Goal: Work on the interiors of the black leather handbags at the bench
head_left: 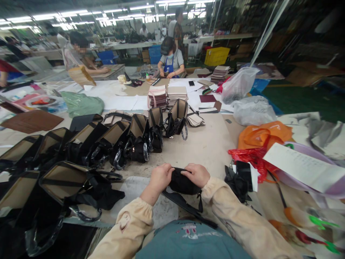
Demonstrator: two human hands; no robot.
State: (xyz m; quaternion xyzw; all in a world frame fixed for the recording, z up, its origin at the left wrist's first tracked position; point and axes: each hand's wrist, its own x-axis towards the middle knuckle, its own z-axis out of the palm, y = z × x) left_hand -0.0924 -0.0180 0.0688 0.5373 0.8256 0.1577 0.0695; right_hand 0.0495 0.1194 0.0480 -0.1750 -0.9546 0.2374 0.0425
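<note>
A small black fabric piece (183,182) is held up over the table's near edge, a black strap (185,205) hanging below it toward the apron. My left hand (161,180) pinches its upper left edge. At its upper right, my right hand (197,175) grips the same piece, the thumb pointing inward along the top. The two hands are a short gap apart. Pale sheeting (137,190) lies beneath and to the left. Just right of my right sleeve rests a bundle of black parts (238,180).
Several black bags (138,126) with tan panels stand in rows at left. Stacked pieces (157,98) sit beyond. Orange and red plastic bags (261,135) and a lilac basin (304,172) lie right. Across the table sits a person (171,59).
</note>
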